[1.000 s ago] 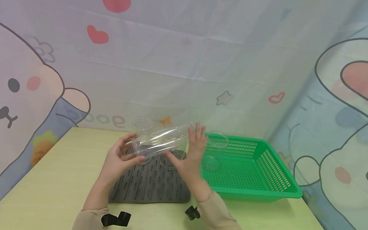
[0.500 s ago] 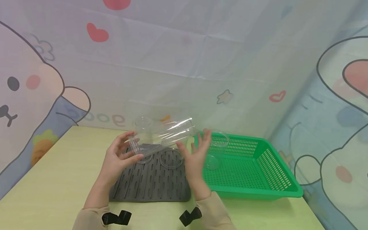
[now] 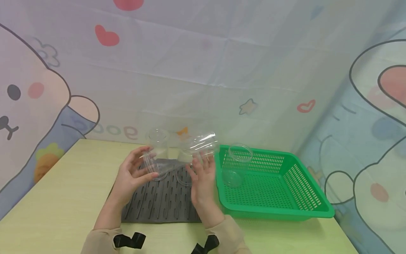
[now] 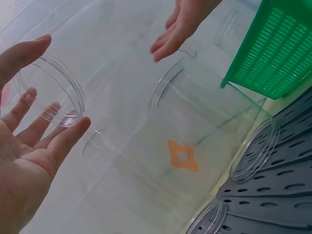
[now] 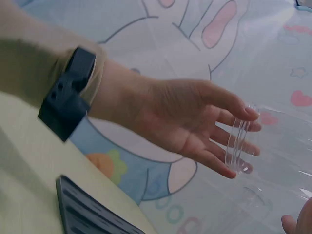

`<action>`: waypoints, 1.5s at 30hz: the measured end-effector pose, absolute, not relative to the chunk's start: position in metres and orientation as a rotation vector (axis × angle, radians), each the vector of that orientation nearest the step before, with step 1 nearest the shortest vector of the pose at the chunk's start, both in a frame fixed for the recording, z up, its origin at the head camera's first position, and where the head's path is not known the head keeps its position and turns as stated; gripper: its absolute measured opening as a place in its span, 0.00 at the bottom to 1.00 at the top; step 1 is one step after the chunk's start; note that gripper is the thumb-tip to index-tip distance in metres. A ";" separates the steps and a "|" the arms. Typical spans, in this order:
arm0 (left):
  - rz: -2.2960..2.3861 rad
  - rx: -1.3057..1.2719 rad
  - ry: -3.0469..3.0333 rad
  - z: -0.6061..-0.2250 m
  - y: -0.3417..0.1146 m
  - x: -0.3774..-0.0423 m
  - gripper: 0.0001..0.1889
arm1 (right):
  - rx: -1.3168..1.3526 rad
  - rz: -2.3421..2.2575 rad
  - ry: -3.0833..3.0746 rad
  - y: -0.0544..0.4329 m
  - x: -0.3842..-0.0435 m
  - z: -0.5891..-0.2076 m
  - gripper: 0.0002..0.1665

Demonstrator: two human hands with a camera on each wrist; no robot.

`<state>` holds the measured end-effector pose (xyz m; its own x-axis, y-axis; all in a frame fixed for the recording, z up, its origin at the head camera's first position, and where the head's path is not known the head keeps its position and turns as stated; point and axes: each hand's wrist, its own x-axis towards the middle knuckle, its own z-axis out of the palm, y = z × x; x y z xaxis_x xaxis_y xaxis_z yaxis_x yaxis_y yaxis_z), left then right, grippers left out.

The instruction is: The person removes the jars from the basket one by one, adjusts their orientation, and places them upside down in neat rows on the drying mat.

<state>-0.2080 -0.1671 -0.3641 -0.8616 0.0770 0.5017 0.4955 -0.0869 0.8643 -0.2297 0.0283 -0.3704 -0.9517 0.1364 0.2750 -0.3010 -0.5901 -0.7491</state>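
Note:
My left hand grips a clear plastic cup by its ribbed rim end. The cup is held tilted in the air above the dark grey mat, its far end raised to the right. In the right wrist view the left thumb and fingers go round the rim. My right hand is beside the far end of the cup, its fingers spread and overlapping it in the head view. In the left wrist view that same right hand shows relaxed, extended fingers.
Behind the held cup, two clear cups stand upside down on the mat, one at the left and a wider one. A green perforated basket stands at the right, with another clear cup inside. A printed cloth hangs behind the table.
My right hand has come away from the cup's end, turned, and moved left under it. The left hand has kept its grip on the rim.

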 end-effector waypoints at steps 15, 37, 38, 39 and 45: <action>-1.939 -0.701 -1.961 -0.366 -0.167 -0.208 0.39 | 0.379 2.878 -1.075 0.004 -0.228 -0.379 0.51; -1.846 -0.635 -2.154 -0.366 -0.181 -0.206 0.42 | 0.455 2.847 -1.070 -0.001 -0.231 -0.376 0.49; -1.853 -0.640 -2.145 -0.366 -0.183 -0.206 0.42 | 0.458 2.845 -1.073 -0.001 -0.231 -0.376 0.49; -1.858 -0.643 -2.136 -0.366 -0.184 -0.206 0.42 | 0.458 2.841 -1.078 -0.002 -0.232 -0.376 0.49; -1.941 -0.672 -2.013 -0.370 -0.195 -0.205 0.38 | 0.487 2.807 -1.088 -0.005 -0.233 -0.375 0.49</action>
<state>-0.2049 -0.1946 -0.3699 -0.8577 0.1440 0.4937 0.4986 -0.0021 0.8668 -0.2327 -0.0050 -0.3755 -0.9448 -0.0294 0.3262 -0.1981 -0.7419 -0.6406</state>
